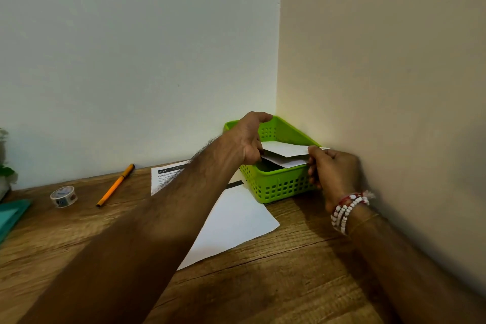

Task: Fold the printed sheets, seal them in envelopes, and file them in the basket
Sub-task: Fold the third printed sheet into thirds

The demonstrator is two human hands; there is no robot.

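Envelope (286, 151): white, flat, over the green basket (276, 188) in the counter's (302, 271) wall corner.
Counter: wood grain, two plain walls behind.
Left grip (249, 139): pinches the envelope's left end.
Right grip (334, 173): pinches the right end, near the wall.
Sheets (236, 218): just beside the basket.
Open room: pen (115, 184), tape (64, 196) well left.

"3797" atop printed sheet (164, 178)
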